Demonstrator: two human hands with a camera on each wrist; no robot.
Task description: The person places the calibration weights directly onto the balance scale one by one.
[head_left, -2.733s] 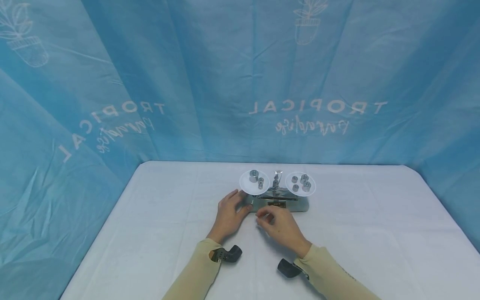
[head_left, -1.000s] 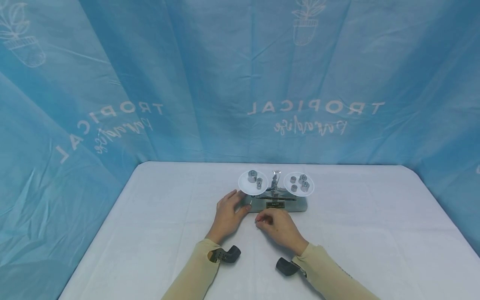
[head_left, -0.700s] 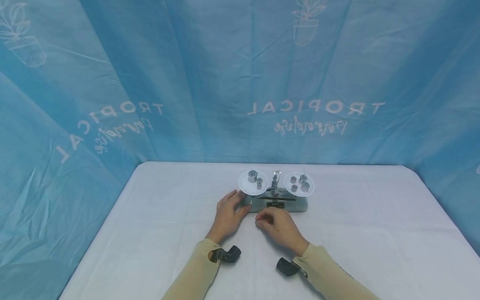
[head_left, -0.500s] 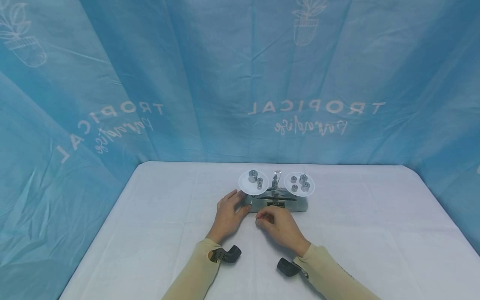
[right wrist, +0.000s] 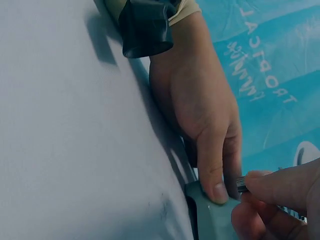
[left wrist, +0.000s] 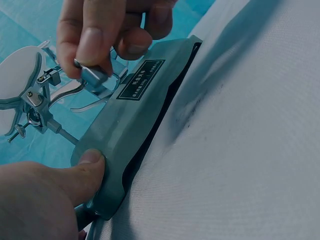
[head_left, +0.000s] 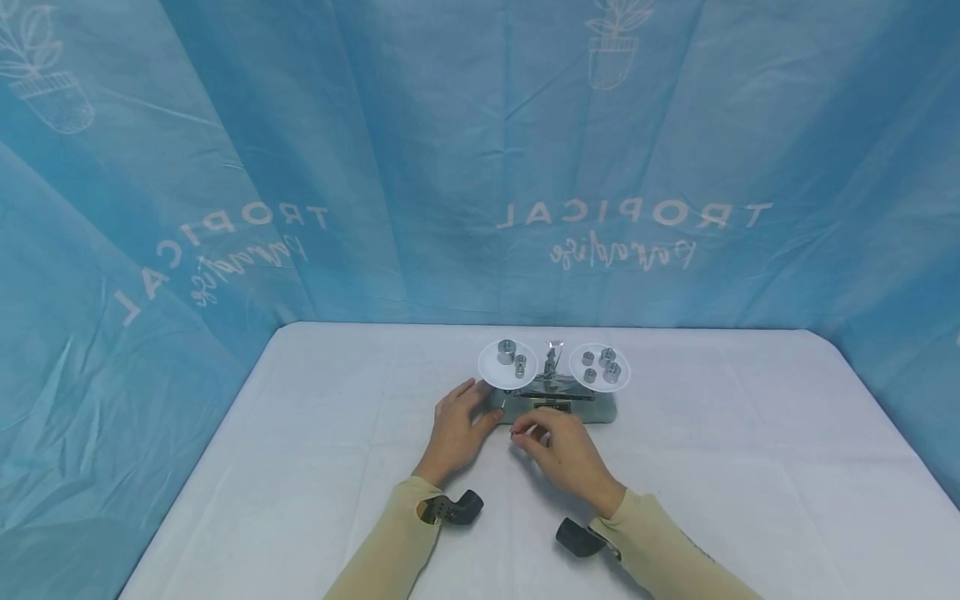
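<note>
A balance scale with a grey-green base [head_left: 525,407] stands near the table's far side. My left hand [head_left: 453,433] holds the base's left end, its thumb [left wrist: 87,170] on the front face; the other fingers are mostly hidden. In front of the base, my right hand [head_left: 558,450] pinches a small shiny metal weight [left wrist: 93,76] between thumb and fingertips. The weight [right wrist: 241,184] is partly covered by the fingers. On the left pan [head_left: 491,377] sit a large weight [head_left: 506,351] and a slimmer one [head_left: 521,367]. Several small weights [head_left: 608,357] sit on the right pan [head_left: 621,379].
A white cloth [head_left: 315,417] covers the table. Blue printed curtains [head_left: 420,167] hang behind it and at both sides. Black wrist cameras [head_left: 579,537] are strapped at both sleeves. The scale's upright pointer [head_left: 553,358] rises between the pans.
My right hand dips slightly toward me, then rises a little back toward the base, with the metal weight pinched in it. My left hand stays on the base. The weights on the pans stay put.
</note>
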